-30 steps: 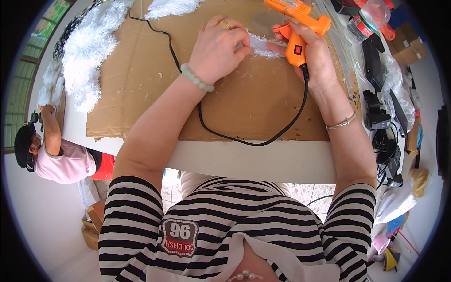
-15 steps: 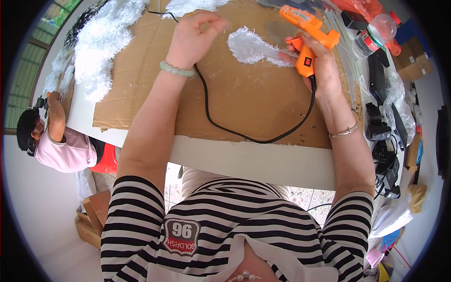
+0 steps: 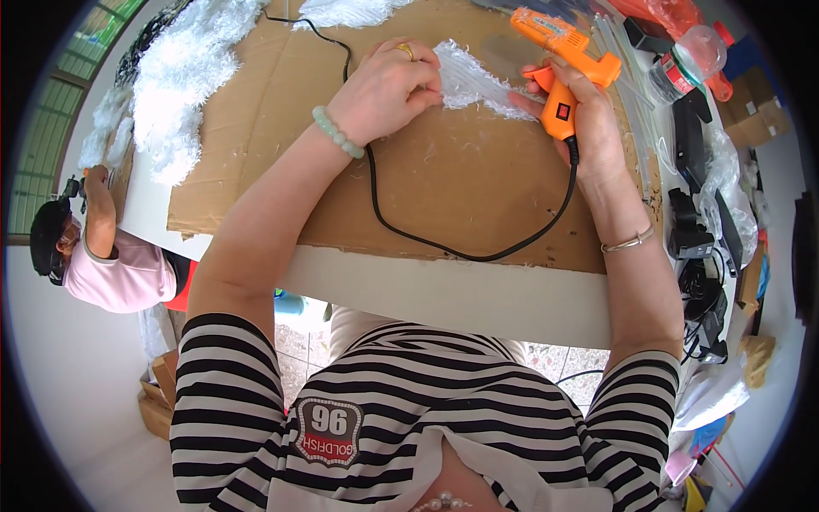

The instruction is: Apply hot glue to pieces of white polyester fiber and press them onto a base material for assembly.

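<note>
My right hand (image 3: 590, 119) is wrapped round an orange hot glue gun (image 3: 560, 107), whose black cord (image 3: 478, 258) loops over the cardboard. Its outstretched fingertips touch the narrow right end of a white fringed fabric piece (image 3: 473, 81). At that piece's wide left end, my left hand (image 3: 388, 92) is closed, with thumb and fingers pinched on the edge. The fingertips are partly hidden by the hand itself. Under both hands lies a brown cardboard sheet (image 3: 461, 183).
A heap of white shaggy fabric (image 3: 183, 85) lies at the left, another white piece (image 3: 354, 10) at the far edge. Clear sticks (image 3: 627, 77), a plastic bottle (image 3: 687, 61) and black adapters (image 3: 689, 226) line the right. A co-worker (image 3: 111, 264) sits at the left.
My left hand has come down and right from above the cardboard to the white fringed piece and closed on its edge. My right hand keeps the glue gun almost in place.
</note>
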Available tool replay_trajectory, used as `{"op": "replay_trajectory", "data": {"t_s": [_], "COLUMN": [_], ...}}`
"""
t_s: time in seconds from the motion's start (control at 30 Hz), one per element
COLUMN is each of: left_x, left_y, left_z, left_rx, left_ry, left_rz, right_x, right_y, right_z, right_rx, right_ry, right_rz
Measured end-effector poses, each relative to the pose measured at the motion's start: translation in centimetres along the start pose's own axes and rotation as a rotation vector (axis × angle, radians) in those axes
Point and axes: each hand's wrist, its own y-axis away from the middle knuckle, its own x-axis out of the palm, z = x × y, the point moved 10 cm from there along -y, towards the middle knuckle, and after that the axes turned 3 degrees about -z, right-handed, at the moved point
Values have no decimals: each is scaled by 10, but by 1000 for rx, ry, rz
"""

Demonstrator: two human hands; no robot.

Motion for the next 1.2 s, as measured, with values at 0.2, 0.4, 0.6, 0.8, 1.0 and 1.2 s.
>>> {"op": "replay_trajectory", "data": {"t_s": [0.2,0.4,0.6,0.8,1.0,1.2], "left_x": [16,1,11,-4,28,27], "left_y": [3,-8,-15,-5,-12,-27], "left_z": [36,30,57,57,45,45], "left_rx": [-306,-242,-336,-396,-343,-346], "left_ry": [340,142,249,288,64,70], "left_rz": [0,-69,1,-58,85,62], "right_x": [-1,-1,0,-2,-1,-2], "right_y": [-1,0,1,-1,0,2], "right_z": [-2,-1,-2,-2,-3,-2], "right_rx": [4,1,7,21,8,12], "right_ry": [-4,31,39,33,41,42], "right_rz": [-3,7,-5,0,-3,-20]}}
